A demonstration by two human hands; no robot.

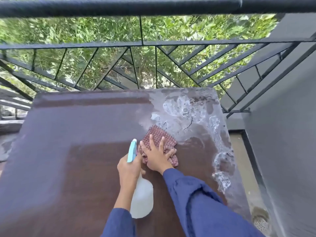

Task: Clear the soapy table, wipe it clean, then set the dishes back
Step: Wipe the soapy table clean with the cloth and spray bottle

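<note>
A dark brown table (71, 151) fills the view. White soap foam (186, 113) covers its far right part and runs down the right edge. My right hand (156, 156) presses flat, fingers spread, on a red checked cloth (160, 135) near the table's middle, at the edge of the foam. My left hand (129, 170) grips the neck of a white spray bottle (142, 197) with a light blue nozzle, held just left of the cloth. No dishes are in view.
A black metal railing (153, 43) stands right behind the table, with green foliage beyond it. A grey wall (282, 142) rises on the right. A floor drain (260, 219) lies low on the right, beside the table.
</note>
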